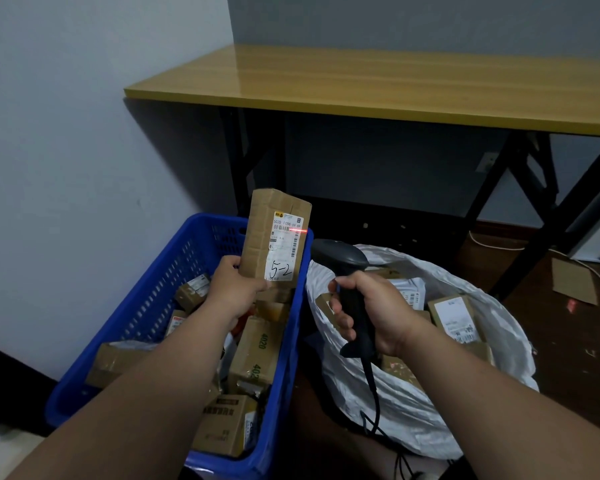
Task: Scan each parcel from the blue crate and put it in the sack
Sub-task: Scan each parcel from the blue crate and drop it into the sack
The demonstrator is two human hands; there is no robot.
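We held the parcel (274, 244) in our left grip (236, 289); our right grip (371, 310) clasped the scanner (347, 271). The beam only clipped the barcode's edge, risking a misread.

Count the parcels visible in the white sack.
4 visible in the sack: labelled parcel at right, one behind the right hand, one left, one below. More may be hidden.
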